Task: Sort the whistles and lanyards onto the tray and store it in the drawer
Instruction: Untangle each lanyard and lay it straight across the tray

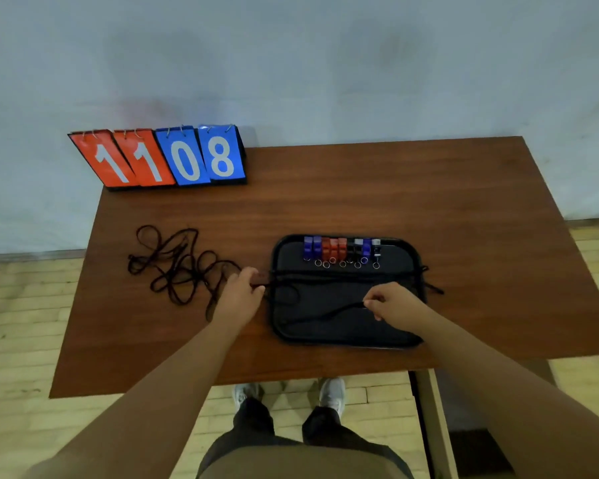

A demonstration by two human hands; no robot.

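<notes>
The left hand (239, 292), at the nine o'clock rim of the black rounded-rectangular tray (343, 342), covered its own fingertips, so what they gripped could not be told. The thin black cord lanyard (325, 314) pinched by the right hand (395, 305) partly merged with the dark tray floor. In the row of small blue, red and black whistles (339, 248) at twelve o'clock, the black ones blurred together. Both forearms ran off the bottom edge.

Both arms stretched forward, left hand (239, 290) and right hand (393, 302) pinching lanyard cord (329, 314)
</notes>
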